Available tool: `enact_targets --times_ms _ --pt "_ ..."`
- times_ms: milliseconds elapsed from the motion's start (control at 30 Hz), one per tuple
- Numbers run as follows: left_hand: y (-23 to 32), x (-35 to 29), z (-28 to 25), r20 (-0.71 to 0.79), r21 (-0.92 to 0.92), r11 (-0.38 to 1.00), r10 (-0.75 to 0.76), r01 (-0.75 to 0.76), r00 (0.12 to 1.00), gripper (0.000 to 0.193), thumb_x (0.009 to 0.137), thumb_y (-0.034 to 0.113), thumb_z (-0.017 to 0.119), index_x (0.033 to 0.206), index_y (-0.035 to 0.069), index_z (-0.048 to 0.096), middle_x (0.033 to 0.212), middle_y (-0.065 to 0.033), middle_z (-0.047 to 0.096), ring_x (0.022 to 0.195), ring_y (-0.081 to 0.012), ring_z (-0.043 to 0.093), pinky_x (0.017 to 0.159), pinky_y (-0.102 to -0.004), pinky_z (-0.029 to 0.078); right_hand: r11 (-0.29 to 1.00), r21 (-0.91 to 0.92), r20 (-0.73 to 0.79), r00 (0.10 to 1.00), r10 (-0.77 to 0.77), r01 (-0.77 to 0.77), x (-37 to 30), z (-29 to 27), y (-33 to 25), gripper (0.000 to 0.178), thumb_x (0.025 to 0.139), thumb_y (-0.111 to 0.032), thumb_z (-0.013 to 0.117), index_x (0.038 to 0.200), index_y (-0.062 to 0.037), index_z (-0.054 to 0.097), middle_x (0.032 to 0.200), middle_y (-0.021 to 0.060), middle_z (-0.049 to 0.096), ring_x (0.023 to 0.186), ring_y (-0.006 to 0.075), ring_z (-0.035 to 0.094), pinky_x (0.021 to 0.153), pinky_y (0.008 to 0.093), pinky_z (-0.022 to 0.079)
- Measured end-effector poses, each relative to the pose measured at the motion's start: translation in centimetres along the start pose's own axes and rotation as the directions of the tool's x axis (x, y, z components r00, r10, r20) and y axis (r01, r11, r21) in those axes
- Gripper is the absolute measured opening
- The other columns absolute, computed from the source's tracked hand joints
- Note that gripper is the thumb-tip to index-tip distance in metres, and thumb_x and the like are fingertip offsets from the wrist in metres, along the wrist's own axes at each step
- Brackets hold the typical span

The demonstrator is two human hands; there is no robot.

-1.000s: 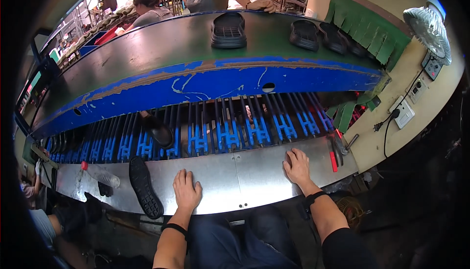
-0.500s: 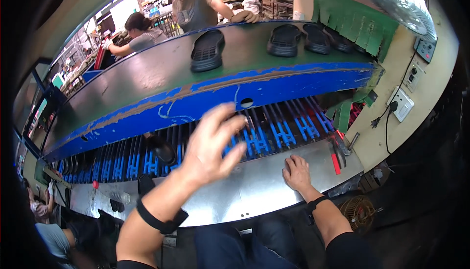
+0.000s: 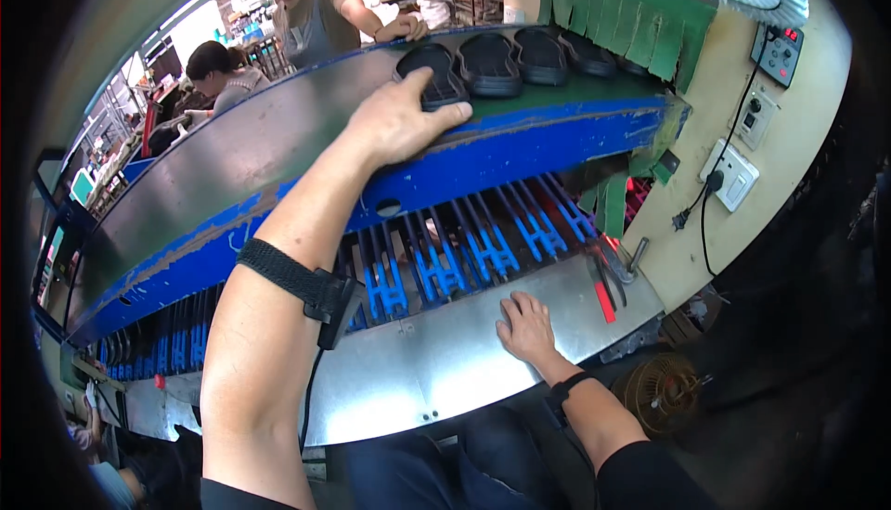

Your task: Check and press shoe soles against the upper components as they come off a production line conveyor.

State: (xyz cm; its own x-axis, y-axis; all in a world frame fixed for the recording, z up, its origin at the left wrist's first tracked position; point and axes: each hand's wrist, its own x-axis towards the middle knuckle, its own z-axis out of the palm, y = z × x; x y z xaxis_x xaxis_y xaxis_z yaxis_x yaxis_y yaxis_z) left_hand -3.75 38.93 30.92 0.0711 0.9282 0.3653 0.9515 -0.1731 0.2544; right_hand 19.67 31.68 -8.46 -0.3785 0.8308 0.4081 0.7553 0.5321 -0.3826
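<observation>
Loosely spread left fingers (image 3: pixel 417 82) on sole (image 3: pixel 440 62)

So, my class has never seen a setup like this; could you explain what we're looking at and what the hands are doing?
There is no robot here, just a person's two bare hands. The view comes from a wide fisheye camera worn on the head, looking down, so straight edges bend. The left hand reaches over a dark shoe sole on the raised surface; whether it grips the sole is hard to tell. More soles lie to its right, toward a green strip curtain. The right hand rests on the metal ledge, apparently holding nothing. Blue pronged racks sit between the two levels.
</observation>
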Motion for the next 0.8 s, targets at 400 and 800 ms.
enact_targets --times_ms 400,800 --pt "0.9 -0.4 -0.4 0.008 0.102 0.993 -0.063 0.062 0.998 0.066 0.093 0.057 0.047 0.136 0.009 0.06 0.153 -0.0222 0.041 0.141 -0.041 0.037 0.115 -0.0422 0.035 0.999 -0.038 0.046 0.999 0.005 -0.003 0.7 -0.4 0.0 0.044 0.086 -0.029 0.065 0.123 -0.0057 0.06 0.134 0.0181 0.052 0.129 0.0353 0.045 0.104 0.0498 0.036" --pt "0.6 -1.9 -1.6 0.092 -0.024 0.992 0.128 -0.127 0.987 0.059 0.092 0.049 0.054 0.127 0.002 0.064 0.127 -0.0236 0.064 0.12 -0.0356 0.06 0.105 -0.0411 0.045 0.996 -0.088 0.055 0.998 0.0 0.005 0.8 -0.2 -0.5 0.044 0.087 -0.027 0.066 0.126 -0.0073 0.059 0.134 0.017 0.053 0.127 0.0363 0.047 0.104 0.0487 0.037"
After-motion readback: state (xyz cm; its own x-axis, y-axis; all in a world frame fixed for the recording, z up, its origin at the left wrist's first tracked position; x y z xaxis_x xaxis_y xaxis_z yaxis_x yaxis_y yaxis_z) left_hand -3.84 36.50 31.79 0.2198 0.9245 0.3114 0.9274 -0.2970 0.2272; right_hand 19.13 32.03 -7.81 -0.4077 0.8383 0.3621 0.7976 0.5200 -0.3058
